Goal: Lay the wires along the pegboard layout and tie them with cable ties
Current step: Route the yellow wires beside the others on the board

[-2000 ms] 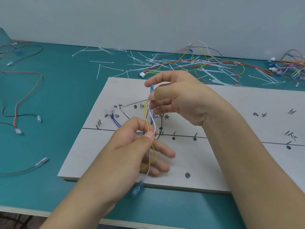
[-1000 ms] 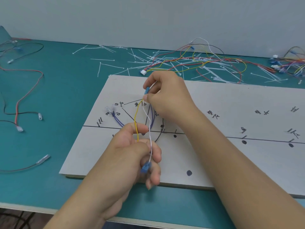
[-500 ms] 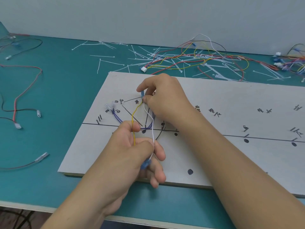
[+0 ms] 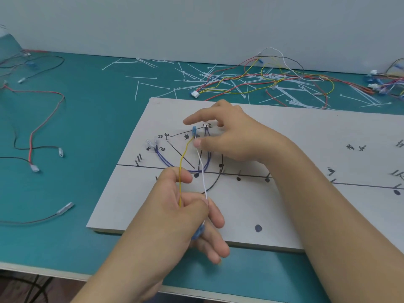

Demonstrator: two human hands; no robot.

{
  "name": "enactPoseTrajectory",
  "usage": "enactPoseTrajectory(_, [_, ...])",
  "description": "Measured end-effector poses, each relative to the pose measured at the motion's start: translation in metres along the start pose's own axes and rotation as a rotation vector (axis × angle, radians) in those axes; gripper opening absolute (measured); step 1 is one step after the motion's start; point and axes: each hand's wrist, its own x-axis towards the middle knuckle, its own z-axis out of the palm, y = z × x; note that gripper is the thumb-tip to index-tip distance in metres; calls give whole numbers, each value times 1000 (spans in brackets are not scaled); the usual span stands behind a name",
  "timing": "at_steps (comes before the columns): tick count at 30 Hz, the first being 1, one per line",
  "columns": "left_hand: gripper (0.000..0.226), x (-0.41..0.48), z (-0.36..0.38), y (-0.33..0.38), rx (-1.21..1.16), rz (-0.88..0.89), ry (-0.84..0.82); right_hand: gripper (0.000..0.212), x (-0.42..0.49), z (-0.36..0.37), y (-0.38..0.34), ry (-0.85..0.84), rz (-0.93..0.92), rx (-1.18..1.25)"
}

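Observation:
A white pegboard [image 4: 284,132] with drawn lines, labels and small pegs lies on the teal table. Purple wires [image 4: 166,164] and a black wire [image 4: 214,184] lie routed on it. My left hand [image 4: 188,215] pinches a yellow wire [image 4: 180,171] and a white wire [image 4: 202,171], taut above the board; a blue terminal [image 4: 197,232] hangs between its fingers. The wires' upper blue terminal [image 4: 194,131] sits at a peg. My right hand [image 4: 231,138] hovers there, its thumb touching the wires just below the terminal and its index finger straight and lifted.
Loose white cable ties [image 4: 153,83] and a tangle of coloured wires [image 4: 262,79] lie behind the board. Red and black wires with terminals [image 4: 32,136] lie at the left. More connectors [image 4: 382,84] sit at the far right. The table's front edge [image 4: 65,272] is close.
My right hand brought the upper blue terminal down to the board and opened its pinch, with the index finger lifting off. My left hand kept its hold and drew the wires straighter.

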Motion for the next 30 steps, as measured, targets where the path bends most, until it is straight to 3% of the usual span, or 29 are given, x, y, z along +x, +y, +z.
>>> enactPoseTrajectory(5, [49, 2, 3, 0, 63, -13, 6, 43, -5, -4, 1, -77, -15, -64])
enactPoseTrajectory(13, [54, 1, -3, 2, 327, -26, 71, 38, -7, 0, -5, -52, -53, -105])
enactPoseTrajectory(19, [39, 1, -13, 8, 546, 5, 42, 25, -9, 4, -11, -48, -128, -77])
enactPoseTrajectory(26, [43, 0, -23, 13, 546, -36, 54, 18, -7, -3, -6, -74, -128, 76])
enactPoseTrajectory(30, [43, 0, -23, 12, 575, -48, 55, 15, -10, 1, -4, -104, -121, 27])
